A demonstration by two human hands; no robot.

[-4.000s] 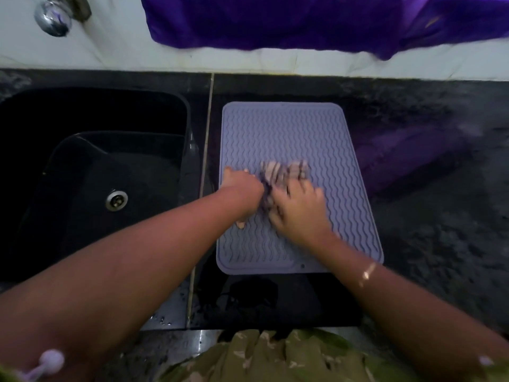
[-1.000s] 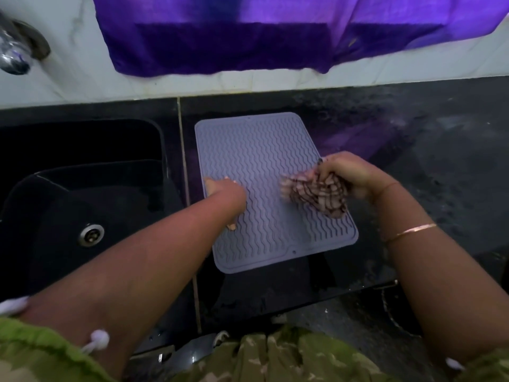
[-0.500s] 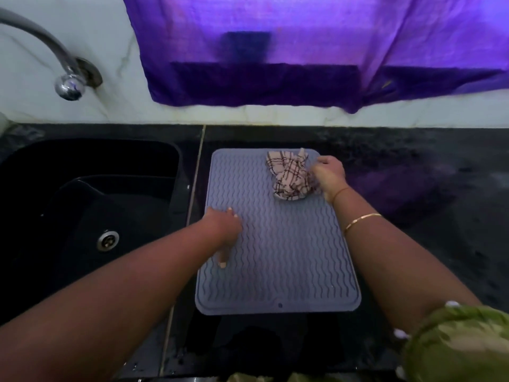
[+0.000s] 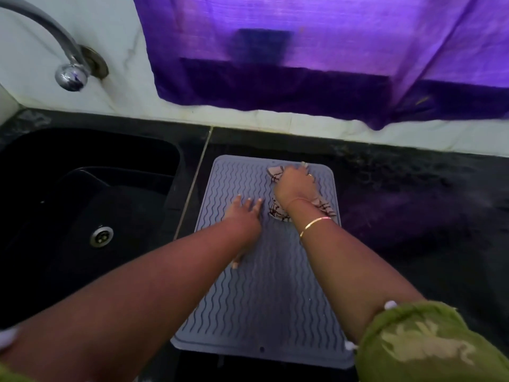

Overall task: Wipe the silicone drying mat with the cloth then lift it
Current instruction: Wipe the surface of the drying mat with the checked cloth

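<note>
A grey silicone drying mat [image 4: 264, 304] with wavy ridges lies flat on the black counter, right of the sink. My left hand [image 4: 243, 216] lies on the mat's middle left with fingers spread and straight, pressing it down. My right hand [image 4: 294, 186] rests on top of the checked cloth [image 4: 281, 212] at the mat's far right corner, pressing it against the mat. The cloth shows at both ends from under that hand and wrist.
A black sink [image 4: 91, 205] with a metal drain [image 4: 102, 236] lies to the left, a chrome tap [image 4: 68, 70] above it. A purple curtain [image 4: 316, 56] hangs on the white wall behind. Black counter [image 4: 427, 216] spreads to the right of the mat.
My right hand has slid over the cloth and now covers it at the far right corner. My left hand's fingers have straightened and spread on the mat. The mat has stayed flat.
</note>
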